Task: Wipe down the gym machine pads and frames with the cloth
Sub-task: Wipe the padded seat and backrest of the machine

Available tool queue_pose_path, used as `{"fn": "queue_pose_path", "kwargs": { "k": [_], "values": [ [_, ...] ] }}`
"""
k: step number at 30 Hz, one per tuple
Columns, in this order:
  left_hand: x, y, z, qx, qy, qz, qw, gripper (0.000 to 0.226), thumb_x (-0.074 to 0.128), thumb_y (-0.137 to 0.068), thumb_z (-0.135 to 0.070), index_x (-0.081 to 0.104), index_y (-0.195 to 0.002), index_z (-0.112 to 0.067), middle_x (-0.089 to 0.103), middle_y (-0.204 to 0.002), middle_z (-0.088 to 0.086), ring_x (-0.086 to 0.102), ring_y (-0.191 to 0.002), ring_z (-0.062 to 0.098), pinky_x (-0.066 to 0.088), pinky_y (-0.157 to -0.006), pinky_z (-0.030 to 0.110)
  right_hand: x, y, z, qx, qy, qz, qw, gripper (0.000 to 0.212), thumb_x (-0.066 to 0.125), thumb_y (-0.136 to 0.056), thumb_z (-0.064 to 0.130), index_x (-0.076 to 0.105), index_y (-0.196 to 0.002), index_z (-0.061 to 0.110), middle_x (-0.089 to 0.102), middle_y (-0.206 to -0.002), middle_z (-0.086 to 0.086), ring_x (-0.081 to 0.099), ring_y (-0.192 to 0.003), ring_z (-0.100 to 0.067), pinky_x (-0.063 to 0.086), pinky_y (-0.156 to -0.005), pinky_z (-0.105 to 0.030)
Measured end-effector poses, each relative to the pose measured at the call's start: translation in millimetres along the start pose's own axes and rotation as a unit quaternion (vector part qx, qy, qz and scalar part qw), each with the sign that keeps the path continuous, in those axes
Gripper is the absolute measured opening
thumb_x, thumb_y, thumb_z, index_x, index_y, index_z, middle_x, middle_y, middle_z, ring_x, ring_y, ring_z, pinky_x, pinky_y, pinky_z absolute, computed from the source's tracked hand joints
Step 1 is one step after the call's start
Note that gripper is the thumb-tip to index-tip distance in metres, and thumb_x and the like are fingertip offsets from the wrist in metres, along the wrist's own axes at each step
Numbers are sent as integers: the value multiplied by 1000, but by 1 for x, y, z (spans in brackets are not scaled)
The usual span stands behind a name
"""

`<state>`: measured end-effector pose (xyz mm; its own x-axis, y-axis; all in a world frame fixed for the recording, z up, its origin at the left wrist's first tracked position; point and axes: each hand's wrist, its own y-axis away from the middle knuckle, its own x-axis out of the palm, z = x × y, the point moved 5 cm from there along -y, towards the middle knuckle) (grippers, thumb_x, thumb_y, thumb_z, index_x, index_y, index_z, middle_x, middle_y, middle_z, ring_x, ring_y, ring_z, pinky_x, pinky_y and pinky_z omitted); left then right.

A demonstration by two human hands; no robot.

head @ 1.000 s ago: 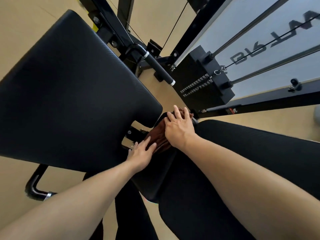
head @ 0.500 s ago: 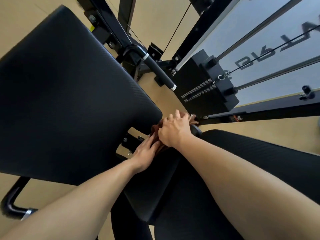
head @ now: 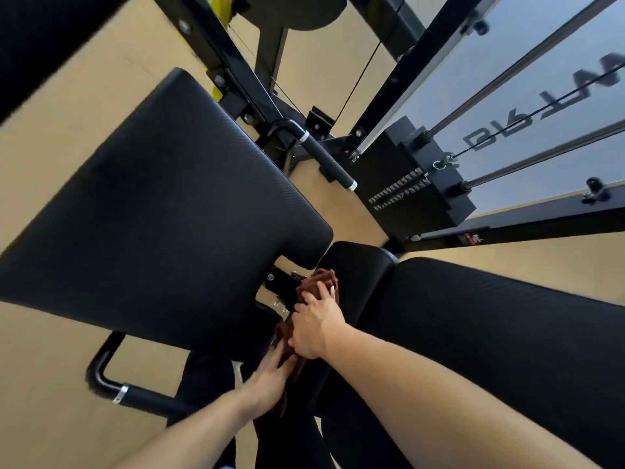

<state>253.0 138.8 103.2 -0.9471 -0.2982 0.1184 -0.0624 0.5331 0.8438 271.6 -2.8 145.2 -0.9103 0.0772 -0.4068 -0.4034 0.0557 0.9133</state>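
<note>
Brown cloth (head: 316,286) is bunched in the gap between the big seat pad (head: 162,211) and the narrow pad (head: 355,275), over the black bracket (head: 282,286) there. Right hand (head: 314,324) presses down on it, fingers spread over the top. Left hand (head: 270,374) is lower, fingers curled onto the cloth's trailing end; can't tell if it's pinching or just steadying.

Step looks like: wiping the joint and narrow pad edge, with most pad area probably left to do.

Next move needs the cloth flattened out, then dragged along the narrow pad or onto the long pad (head: 490,326). Frame tubes (head: 142,396) and weight stack (head: 416,191) look untouched.
</note>
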Motion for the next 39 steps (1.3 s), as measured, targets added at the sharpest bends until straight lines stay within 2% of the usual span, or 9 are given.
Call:
{"fn": "queue_pose_path", "kwargs": {
  "k": [3,9,14,16,21,24,30,34,39],
  "values": [
    [9,-19,14,-5,19,-42,999,72,35,-67,-97,14,-134,-79,21,-165,-12,18,-152,16,18,-124,48,-2,5,-7,29,-20,-17,999,57,33,-105,45,46,-153,18,29,-167,-8,3,-157,-35,-9,-122,-63],
    [5,-65,-98,34,-172,-63,983,60,14,-101,-61,-3,-156,-46,2,-168,-10,3,-155,24,3,-123,54,-35,6,-92,143,-81,-80,983,57,26,-107,42,40,-156,18,25,-168,-9,1,-158,-36,-6,-122,-66],
    [2,-97,-140,79,-219,-28,972,69,11,-96,-68,-1,-158,-41,0,-168,-10,1,-155,15,8,-123,52,-49,13,-144,179,-163,-41,969,48,43,-105,39,49,-148,17,40,-155,-14,29,-145,-42,31,-113,-61],
    [-1,-80,-142,79,-203,-44,975,67,19,-99,-65,4,-159,-38,6,-167,-10,7,-154,14,11,-124,43,-49,16,-145,152,-151,-54,975,46,45,-104,40,51,-146,20,45,-151,-11,36,-141,-38,33,-113,-58],
    [-2,-24,-128,49,-233,-32,971,68,29,-97,-68,12,-158,-41,19,-166,-9,22,-152,19,19,-120,34,-40,32,-109,91,-89,-65,990,48,36,-106,41,47,-151,27,36,-163,-4,13,-156,-34,0,-123,-62],
    [-6,2,-101,10,-251,-19,968,72,30,-92,-74,13,-156,-45,25,-164,-9,29,-149,22,25,-118,35,-26,39,-71,67,-70,-44,994,50,34,-107,40,45,-153,24,35,-164,-5,13,-157,-34,-2,-124,-61],
    [-8,47,-74,-10,-286,4,958,71,37,-82,-80,20,-149,-59,64,-131,-6,62,-118,21,52,-96,36,-18,66,-37,16,-92,-61,994,40,46,-104,40,61,-137,25,53,-151,1,30,-150,-27,13,-125,-50],
    [-1,56,-132,102,-303,-61,946,63,47,-88,-67,32,-148,-54,67,-128,-8,63,-116,18,52,-93,34,-40,90,-82,88,-87,-106,987,34,48,-103,33,64,-133,26,55,-148,2,35,-146,-24,16,-122,-48],
    [12,44,-178,155,-250,-80,952,51,57,-90,-55,51,-139,-41,66,-123,-9,63,-113,17,53,-90,35,-79,124,-130,159,-48,-149,975,40,60,-97,43,60,-134,26,56,-137,-3,48,-132,-28,39,-109,-46]
  ]
}}
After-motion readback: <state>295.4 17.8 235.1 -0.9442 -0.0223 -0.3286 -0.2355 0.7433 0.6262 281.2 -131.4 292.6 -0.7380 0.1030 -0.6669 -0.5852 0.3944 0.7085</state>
